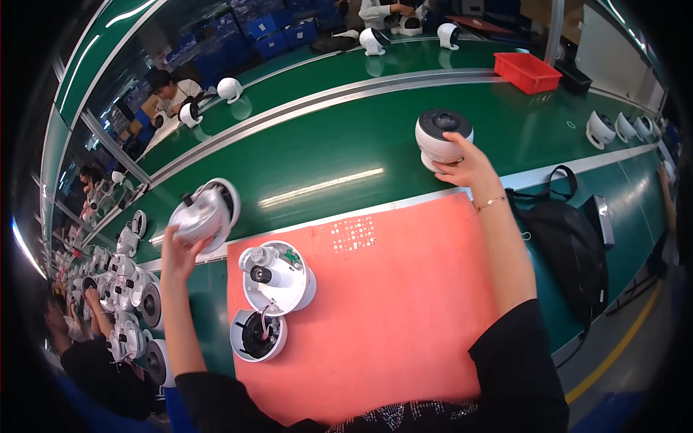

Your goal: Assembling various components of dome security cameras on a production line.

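Observation:
My right hand (467,164) is closed around a round white security camera (435,144) with a black face, over the green conveyor belt (332,155). At the belt's near edge on the left, my left hand (180,252) grips a white camera housing (204,213) with its hollow side and a small dark part showing. Below it, an opened camera body (289,278) rests on the pink mat (390,310), a lens and a bit of green board visible inside. Joined to that by wires is a smaller white cup-shaped part (258,335) with a dark inside.
Many white camera parts (126,281) crowd the left bench beside a co-worker (86,353). A red bin (527,72) stands at the far right, with several finished cameras (600,130) nearer. A black bag (567,245) lies right of the mat. Small round stickers (354,234) dot the mat.

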Demonstrator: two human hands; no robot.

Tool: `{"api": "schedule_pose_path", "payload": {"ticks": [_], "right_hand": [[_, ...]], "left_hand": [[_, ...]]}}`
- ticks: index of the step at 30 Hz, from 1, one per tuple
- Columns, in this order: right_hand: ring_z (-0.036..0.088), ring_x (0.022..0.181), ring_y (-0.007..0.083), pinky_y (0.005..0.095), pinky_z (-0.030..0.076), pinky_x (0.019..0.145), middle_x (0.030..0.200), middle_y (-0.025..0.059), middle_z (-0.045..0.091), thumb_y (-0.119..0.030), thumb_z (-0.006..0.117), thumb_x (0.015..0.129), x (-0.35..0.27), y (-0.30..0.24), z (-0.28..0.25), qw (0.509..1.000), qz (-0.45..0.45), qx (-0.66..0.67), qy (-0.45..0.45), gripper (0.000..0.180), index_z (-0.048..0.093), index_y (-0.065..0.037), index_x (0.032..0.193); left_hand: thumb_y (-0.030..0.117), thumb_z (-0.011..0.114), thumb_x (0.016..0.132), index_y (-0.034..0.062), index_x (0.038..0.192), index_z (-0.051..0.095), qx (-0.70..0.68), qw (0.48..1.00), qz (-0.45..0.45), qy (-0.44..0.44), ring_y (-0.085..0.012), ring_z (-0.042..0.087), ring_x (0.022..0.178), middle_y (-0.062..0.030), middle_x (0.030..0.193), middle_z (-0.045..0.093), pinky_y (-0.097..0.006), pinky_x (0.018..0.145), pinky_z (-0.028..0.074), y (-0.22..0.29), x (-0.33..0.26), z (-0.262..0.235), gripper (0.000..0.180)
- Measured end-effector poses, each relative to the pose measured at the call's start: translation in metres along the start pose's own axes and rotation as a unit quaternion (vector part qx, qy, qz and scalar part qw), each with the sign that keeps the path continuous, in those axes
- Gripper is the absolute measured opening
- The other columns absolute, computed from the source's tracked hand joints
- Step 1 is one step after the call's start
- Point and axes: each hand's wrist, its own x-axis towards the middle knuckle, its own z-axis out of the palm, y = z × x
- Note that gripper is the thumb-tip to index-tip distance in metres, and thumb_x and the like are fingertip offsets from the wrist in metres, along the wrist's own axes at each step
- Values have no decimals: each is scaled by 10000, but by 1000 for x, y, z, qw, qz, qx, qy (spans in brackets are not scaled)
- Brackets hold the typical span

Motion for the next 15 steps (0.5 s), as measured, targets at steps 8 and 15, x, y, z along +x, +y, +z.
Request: {"api": "schedule_pose_path", "payload": {"ticks": [8,15], "right_hand": [[432,1116,362,535,335,923,1221,198,384,-315,711,664,4,-9,-15,959,-190,-128,169,793,320,-50,1301],[435,992,318,375,414,855,1083,126,479,-109,689,662,-21,5,-15,406,-609,-653,195,478,550,-64,1117]], "left_hand": [[309,539,792,-57,1266,331,-61,991,95,74,-367,404,1184,-193,1300,372,-460,991,396,-34,-100,-112,633],[217,465,838,-15,1312,289,-199,964,119,128,-341,383,1210,-187,1315,365,-511,986,393,-74,-120,-111,556]]}}
